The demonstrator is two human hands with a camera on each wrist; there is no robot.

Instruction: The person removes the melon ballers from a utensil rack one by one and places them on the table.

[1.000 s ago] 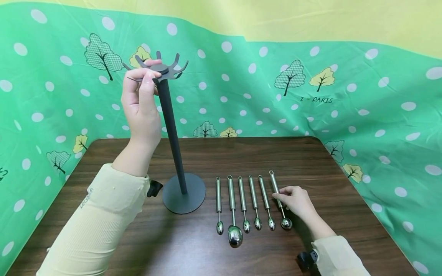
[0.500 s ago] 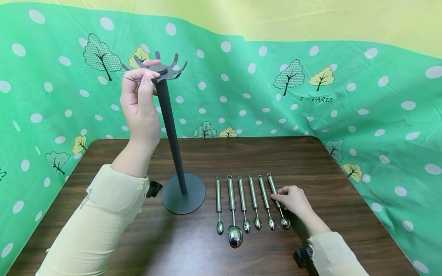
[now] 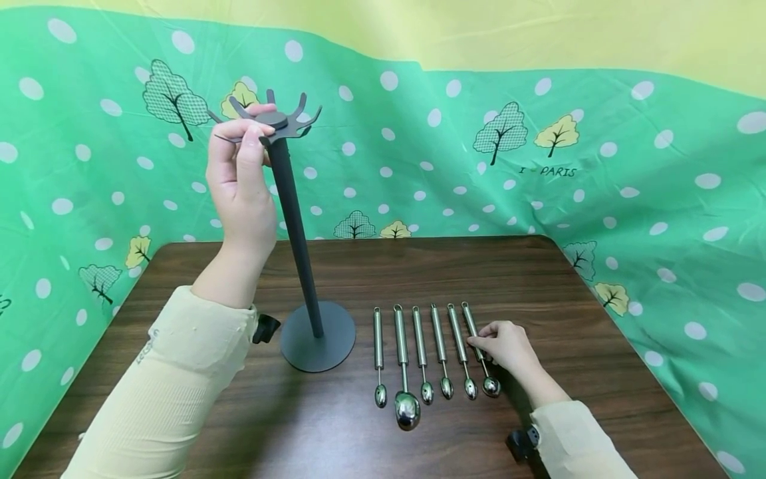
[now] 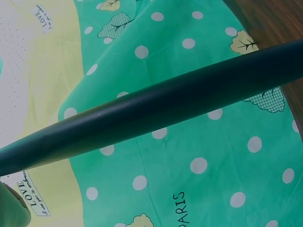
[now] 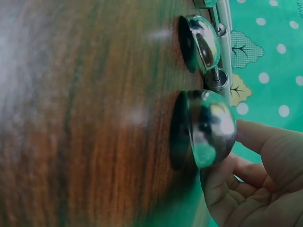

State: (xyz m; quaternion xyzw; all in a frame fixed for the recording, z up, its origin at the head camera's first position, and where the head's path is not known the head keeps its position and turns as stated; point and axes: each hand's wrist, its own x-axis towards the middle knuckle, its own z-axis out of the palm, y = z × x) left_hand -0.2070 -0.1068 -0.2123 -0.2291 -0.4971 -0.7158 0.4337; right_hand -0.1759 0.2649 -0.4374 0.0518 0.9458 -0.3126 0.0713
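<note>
My left hand pinches the hooked top of a dark grey utensil stand, whose round base rests on the table. In the left wrist view the stand's post crosses the frame; only a bit of the hand shows at the lower left. With thumb and fingers, my right hand pinches the handle of the rightmost metal spoon. That spoon's round bowl lies dome up on the table in the right wrist view. Its handle is mostly hidden there.
Several more metal spoons lie in a row left of the held one, including a large-bowled spoon and a small one. The brown wooden table ends at a green polka-dot cloth.
My right hand has slid the rightmost spoon a little to the left, closer to its neighbour and more in line with the row. The left hand keeps its hold on the stand.
</note>
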